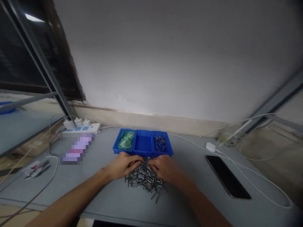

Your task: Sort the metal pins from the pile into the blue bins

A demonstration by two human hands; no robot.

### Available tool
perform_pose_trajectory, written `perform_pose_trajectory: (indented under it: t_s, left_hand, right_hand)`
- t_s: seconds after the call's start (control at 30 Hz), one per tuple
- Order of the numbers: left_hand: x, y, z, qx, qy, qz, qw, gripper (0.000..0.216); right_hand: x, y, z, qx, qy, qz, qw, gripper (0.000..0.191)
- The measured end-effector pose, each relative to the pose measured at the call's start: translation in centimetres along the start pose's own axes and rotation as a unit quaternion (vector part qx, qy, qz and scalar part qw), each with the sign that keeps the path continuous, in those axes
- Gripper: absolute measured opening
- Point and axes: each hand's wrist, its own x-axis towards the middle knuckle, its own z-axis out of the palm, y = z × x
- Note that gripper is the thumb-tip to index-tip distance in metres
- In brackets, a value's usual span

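Observation:
A loose heap of thin metal pins (144,179) lies on the grey table in front of me. My left hand (125,165) reaches in from the left, thumb and fingers pinched together at the far edge of the heap. Opposite it, my right hand (164,167) is closed in a similar pinch, its fingertips among the pins. Whatever sits between the fingertips of either hand is too small to make out. Just beyond both hands stands a blue three-part tray (143,153). Its left compartment holds green-and-white pieces (126,140), its right one short metal pins (160,143).
A dark phone (228,176) lies at the right, near a white earbud case (210,147) and white cables. At the left are a power strip (82,128) with plugs, a blurred-out purple item (78,148) and a crumpled wrapper (35,168). A wall (165,63) rises behind.

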Motion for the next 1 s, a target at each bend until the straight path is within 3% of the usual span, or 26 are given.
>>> perform_pose_trajectory:
  t_s: [0.23,0.43,0.67,0.8,0.9,1.0]
  left_hand:
    - [0.0,0.3,-0.2,0.004,-0.012,0.006,1.0,0.026]
    - [0.1,0.5,-0.2,-0.003,-0.008,-0.002,1.0,0.027]
    - [0.0,0.6,-0.3,0.0,0.0,0.003,1.0,0.028]
    - [-0.1,0.6,-0.3,0.002,-0.004,0.007,1.0,0.028]
    - [-0.1,0.6,-0.4,-0.001,-0.008,0.009,1.0,0.028]
    - [-0.2,0.8,-0.5,-0.016,0.005,-0.005,1.0,0.028]
  right_hand:
    - [0.1,0.0,-0.2,0.015,-0.003,-0.02,1.0,0.021]
    - [0.0,-0.2,-0.1,0.028,0.038,-0.021,0.999,0.018]
    - [0.1,0.1,0.4,0.036,0.017,0.01,0.999,0.019]
    - [0.2,0.0,0.8,0.015,0.01,-0.012,1.0,0.017]
    - [0.2,-0.5,0.9,0.019,0.052,-0.035,0.998,0.019]
    - [0.3,-1.2,1.1,0.114,0.15,-0.034,0.982,0.015]
